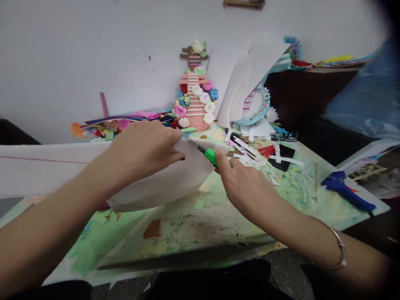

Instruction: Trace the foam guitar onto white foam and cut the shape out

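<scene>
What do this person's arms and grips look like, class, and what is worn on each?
The left arm is bare, with no sleeve or bracelet in view, and the left grip has no glove. The right arm shows no sleeve either, but wears a thin, rounded, silvery bangle with a thicker part. The right grip is ungloved too.

matt, papery board (168, 183) — plastic knife handle (211, 156)
</scene>
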`<state>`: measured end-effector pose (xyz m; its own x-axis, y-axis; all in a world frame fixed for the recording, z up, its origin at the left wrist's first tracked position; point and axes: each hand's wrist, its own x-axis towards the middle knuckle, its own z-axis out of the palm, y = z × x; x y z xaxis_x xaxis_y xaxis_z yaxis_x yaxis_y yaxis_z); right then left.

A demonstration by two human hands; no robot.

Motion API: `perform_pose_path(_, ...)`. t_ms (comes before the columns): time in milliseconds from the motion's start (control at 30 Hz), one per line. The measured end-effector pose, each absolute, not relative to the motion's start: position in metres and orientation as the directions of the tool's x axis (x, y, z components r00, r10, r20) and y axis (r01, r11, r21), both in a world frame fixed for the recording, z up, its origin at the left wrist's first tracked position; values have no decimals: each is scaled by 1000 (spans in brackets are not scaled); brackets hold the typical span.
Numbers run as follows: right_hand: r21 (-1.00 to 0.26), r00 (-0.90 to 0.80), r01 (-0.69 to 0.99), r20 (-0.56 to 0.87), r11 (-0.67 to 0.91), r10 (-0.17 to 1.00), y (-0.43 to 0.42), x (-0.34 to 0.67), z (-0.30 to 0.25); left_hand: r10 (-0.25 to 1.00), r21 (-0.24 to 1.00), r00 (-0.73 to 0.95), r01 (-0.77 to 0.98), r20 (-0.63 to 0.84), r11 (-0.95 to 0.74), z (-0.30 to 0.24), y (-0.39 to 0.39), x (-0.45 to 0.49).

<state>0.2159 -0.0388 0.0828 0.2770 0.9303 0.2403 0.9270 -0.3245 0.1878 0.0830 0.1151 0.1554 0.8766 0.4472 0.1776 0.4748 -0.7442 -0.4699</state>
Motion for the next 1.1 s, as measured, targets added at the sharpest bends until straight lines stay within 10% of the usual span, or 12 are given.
perform_pose_path(1100, 15, 293, 955, 111, -296, 950, -41, 231, 65, 501, -477, 849, 514, 166, -713, 154, 119, 83)
